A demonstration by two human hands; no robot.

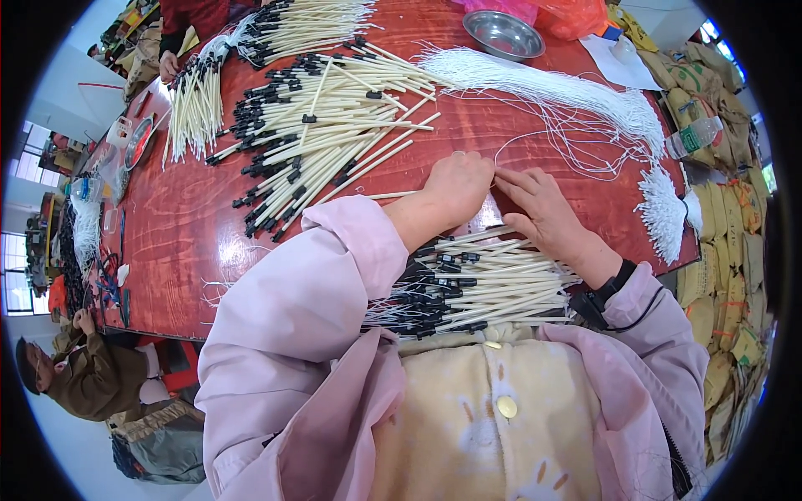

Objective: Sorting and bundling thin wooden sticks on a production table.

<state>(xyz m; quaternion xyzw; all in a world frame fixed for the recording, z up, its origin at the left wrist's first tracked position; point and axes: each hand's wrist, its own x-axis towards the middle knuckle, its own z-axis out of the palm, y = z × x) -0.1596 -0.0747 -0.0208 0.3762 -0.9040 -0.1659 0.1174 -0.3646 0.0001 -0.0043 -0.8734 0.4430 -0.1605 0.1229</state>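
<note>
My left hand (pixel 461 185) is closed, knuckles up, over the red table. Its fingertips are hidden, so what it grips cannot be made out. One cream stick (pixel 393 195) runs in behind its wrist. My right hand (pixel 547 209) meets it, with thumb and fingers drawn together at a thin white cord (pixel 520 137), which loops up from between the hands. Below them, against my body, lies a pile of cream sticks (pixel 493 292) with black end pieces. Ahead and left spreads a bigger heap of such sticks (pixel 334 125).
Beyond my right hand stretches a long bundle of white cords (pixel 535 81), with a tied bunch (pixel 664 213) at the table's right edge. A metal bowl (pixel 503 35) stands at the back; a plastic bottle (pixel 695 137) lies right. Other people work at the far left and left edges.
</note>
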